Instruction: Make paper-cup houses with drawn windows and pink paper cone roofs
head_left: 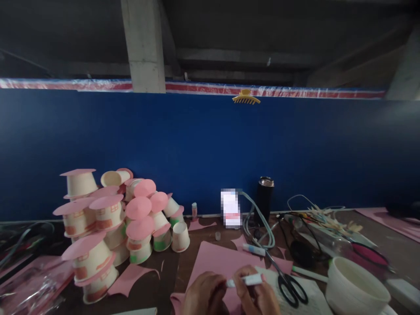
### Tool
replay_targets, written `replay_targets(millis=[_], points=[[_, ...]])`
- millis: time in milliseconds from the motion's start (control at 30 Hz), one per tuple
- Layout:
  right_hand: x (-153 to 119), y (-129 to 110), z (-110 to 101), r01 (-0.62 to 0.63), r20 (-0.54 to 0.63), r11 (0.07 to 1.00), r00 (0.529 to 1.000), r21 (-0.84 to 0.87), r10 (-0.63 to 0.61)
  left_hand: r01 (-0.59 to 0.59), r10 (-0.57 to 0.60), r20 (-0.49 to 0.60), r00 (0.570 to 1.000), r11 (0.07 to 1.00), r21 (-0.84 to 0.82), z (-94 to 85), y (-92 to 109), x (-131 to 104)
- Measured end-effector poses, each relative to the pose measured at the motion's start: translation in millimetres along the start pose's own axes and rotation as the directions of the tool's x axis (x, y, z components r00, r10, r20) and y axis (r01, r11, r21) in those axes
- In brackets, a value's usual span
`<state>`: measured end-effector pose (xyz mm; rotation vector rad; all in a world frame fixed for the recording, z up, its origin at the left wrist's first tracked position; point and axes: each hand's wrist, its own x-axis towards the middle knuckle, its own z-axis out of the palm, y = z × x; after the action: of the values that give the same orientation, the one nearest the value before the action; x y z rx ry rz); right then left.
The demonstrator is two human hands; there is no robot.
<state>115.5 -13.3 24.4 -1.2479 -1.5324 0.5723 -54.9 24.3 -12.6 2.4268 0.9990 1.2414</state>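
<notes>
My right hand (257, 294) is closed around a white marker-like tube (251, 279) with a pinkish end, held roughly level above the pink paper sheet (218, 261). Beside it, my left hand (204, 294) has its fingers curled together at the tube's left end. Whatever those fingers hold is hidden. Just beyond the hands lies a second white tube with a blue label (254, 249). Black-handled scissors (291, 288) rest on a printed sheet (306, 291) to the right of my right hand.
Stacked paper cups (95, 262) with pink paper discs (139, 208) crowd the left. Pink offcuts (133, 278) lie around. At the back stand a blurred phone (231, 209) and black flask (264, 199) among cables (269, 232). A white tub (356, 286) is front right.
</notes>
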Motion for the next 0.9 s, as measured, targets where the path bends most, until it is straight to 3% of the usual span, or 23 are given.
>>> replay_targets(millis=[133,333,433,500,567,633,700,800,900], points=[[-1,1,1,0.048,0.020,0.999,0.999,0.014,-0.048,-0.029,0.029,0.004,1.000,0.998,0.049,-4.7,3,-2],[-3,-2,3,-0.092,-0.022,0.986,0.995,0.141,0.096,-0.051,0.053,-0.021,0.998,0.997,0.062,-0.4,5,-4],[1,-3,-3,-0.042,0.054,0.997,0.998,0.059,0.039,-0.011,0.012,-0.013,1.000,0.998,0.058,-0.5,8,-2],[7,-4,-12,-0.016,0.129,0.994,0.991,-0.108,0.030,0.034,-0.033,-0.018,0.999,0.997,0.070,-3.0,8,-1],[14,-7,-26,-0.045,0.130,0.917,0.986,-0.395,0.104,0.086,-0.080,-0.062,0.995,0.991,0.101,-6.6,5,-1],[22,-10,-46,-0.073,0.085,0.702,0.979,-0.709,0.188,0.165,-0.151,-0.111,0.982,0.977,0.134,-10.0,1,-1],[28,-9,-68,-0.152,0.001,0.597,0.969,-0.788,0.248,0.230,-0.208,-0.147,0.967,0.962,0.150,-11.6,-2,0],[33,-1,-97,-0.227,-0.067,0.506,0.947,-0.832,0.314,0.219,-0.195,-0.161,0.967,0.965,0.142,-10.7,-4,1],[33,14,-108,-0.260,-0.055,0.471,0.913,-0.843,0.405,0.198,-0.178,-0.157,0.972,0.973,0.122,-9.4,-6,0]])
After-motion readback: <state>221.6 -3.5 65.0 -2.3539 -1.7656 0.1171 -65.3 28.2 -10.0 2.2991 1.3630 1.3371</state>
